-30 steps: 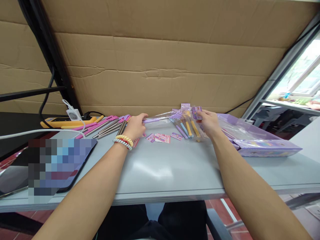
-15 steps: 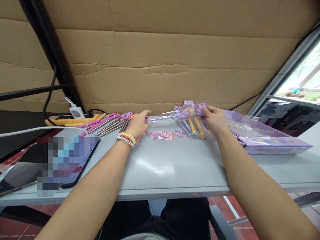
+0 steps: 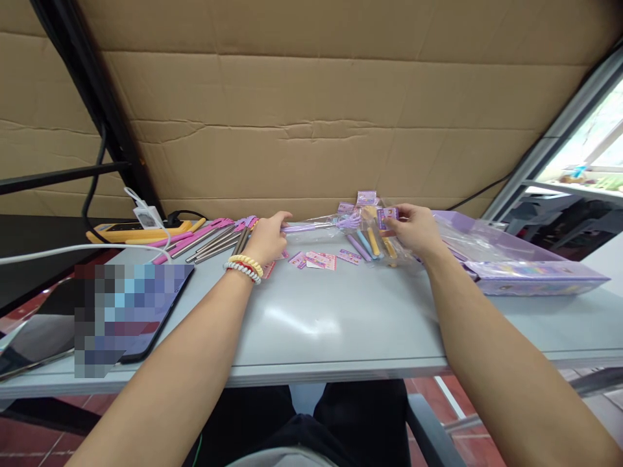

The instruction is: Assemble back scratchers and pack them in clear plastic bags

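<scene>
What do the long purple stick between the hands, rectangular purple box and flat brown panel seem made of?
Purple stick: probably smooth plastic, evenly coloured.
Purple box: likely glossy card, flat printed walls.
Brown panel: apparently matte cardboard, creased.

print on card (image 3: 387,217) in right hand (image 3: 415,231) too small to read, tablet (image 3: 158,318) partly pixelated, forearms (image 3: 195,331) cut off below

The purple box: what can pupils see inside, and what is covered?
Crinkled clear plastic lies inside the purple box. Whatever is beneath it cannot be made out; the near side hides part of the bottom, and the right wrist covers some of the left edge.
</scene>
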A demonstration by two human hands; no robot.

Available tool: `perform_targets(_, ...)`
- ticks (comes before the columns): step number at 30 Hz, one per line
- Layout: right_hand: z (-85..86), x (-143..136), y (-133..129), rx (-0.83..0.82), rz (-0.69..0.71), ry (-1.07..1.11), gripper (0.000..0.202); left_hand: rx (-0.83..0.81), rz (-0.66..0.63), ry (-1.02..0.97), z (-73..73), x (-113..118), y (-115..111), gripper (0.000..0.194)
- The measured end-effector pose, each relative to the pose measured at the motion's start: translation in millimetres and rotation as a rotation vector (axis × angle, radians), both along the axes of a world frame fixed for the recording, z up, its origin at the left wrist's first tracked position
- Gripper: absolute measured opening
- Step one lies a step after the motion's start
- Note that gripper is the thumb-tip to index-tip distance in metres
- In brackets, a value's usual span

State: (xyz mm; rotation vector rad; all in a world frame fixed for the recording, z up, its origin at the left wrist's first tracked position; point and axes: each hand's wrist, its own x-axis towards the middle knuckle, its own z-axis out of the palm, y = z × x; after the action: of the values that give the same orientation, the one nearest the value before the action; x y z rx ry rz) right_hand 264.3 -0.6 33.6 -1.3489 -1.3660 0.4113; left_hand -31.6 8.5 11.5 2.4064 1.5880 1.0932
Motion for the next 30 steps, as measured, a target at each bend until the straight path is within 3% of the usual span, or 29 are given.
perform_targets(12, -1.5, 4.7, 7.7, -0.022, -0.022, 0.234, 0.013, -0.017, -0.003, -0.001, 2.7, 1.2, -2.8, 0.047)
perform_targets(22, -2.5, 7.9, 9.5, -0.027, -0.043, 0.280, 0.019, -0.012, 0.002, 0.023, 2.0, 1.4, -2.0, 0.045)
perform_targets(26, -3.3, 8.8, 9.5, -0.022, -0.039, 0.189, 0.015, -0.011, 0.001, 0.027, 2.0, 0.7, -1.1, 0.044)
perform_targets(30, -3.3, 8.7, 8.7, -0.035, -0.146, -0.053, 0.010, -0.007, 0.003, 0.032, 1.9, -0.4, 0.8, 0.042)
